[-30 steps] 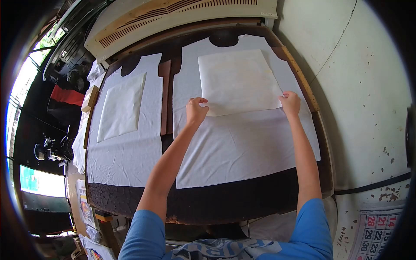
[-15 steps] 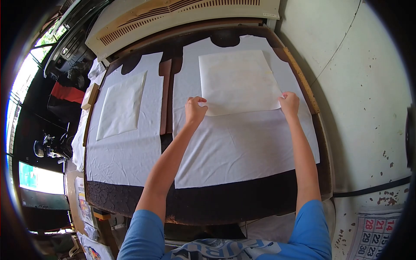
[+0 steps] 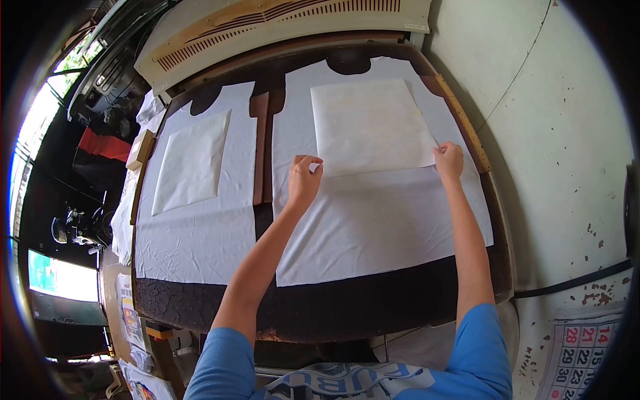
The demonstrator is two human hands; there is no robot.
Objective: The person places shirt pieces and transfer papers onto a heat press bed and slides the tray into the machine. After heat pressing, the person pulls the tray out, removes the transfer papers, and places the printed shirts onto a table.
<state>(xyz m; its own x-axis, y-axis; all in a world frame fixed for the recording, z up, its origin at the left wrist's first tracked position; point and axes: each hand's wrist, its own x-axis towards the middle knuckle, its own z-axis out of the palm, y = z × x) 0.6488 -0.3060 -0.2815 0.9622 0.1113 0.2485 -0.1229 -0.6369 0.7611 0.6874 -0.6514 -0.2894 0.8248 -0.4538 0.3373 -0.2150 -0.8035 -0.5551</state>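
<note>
A white paper-like sheet lies on a pale shirt-shaped fabric panel. My left hand is at the sheet's lower left corner, thumb and forefinger pinched together at its edge. At the lower right corner, my right hand pinches the sheet between thumb and fingers. Both forearms reach over the lower part of the panel. To the left, a second white sheet rests on another pale fabric panel, with no hand near it.
Both panels lie on a dark, worn work surface with a brown strip between them. Behind it is a long cream vented cover. A wall with a calendar stands at the right. A small box sits at the left edge.
The view has shifted slightly. My left thumb and forefinger have come closer together at the sheet's corner. My right hand keeps its pinch, and the sheet stays in nearly the same place.
</note>
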